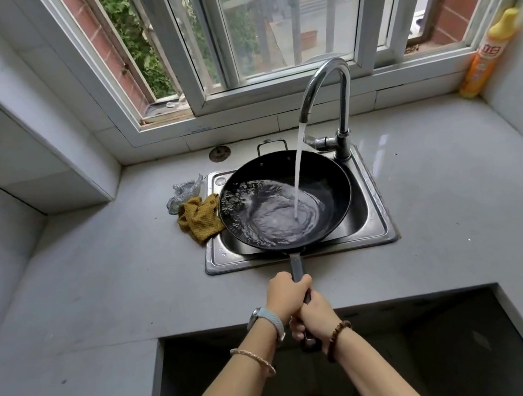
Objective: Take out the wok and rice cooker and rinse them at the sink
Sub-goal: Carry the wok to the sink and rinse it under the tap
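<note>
A black wok (pixel 328 185) lies over the steel sink (pixel 379 215), tilted, with water swirling inside. The chrome tap (pixel 336 95) runs a stream into it. Both hands grip the wok's long dark handle (pixel 296 264) near the counter's front edge. My left hand (pixel 285 292) holds it further forward; my right hand (pixel 316 318) holds the end behind it. No rice cooker is in view.
A yellow cloth (pixel 201 219) and a silvery scrubber (pixel 183 193) lie at the sink's left rim. An orange and yellow detergent bottle (pixel 487 55) stands at the far right by the window. A dark opening (pixel 342 370) cuts the counter below my arms.
</note>
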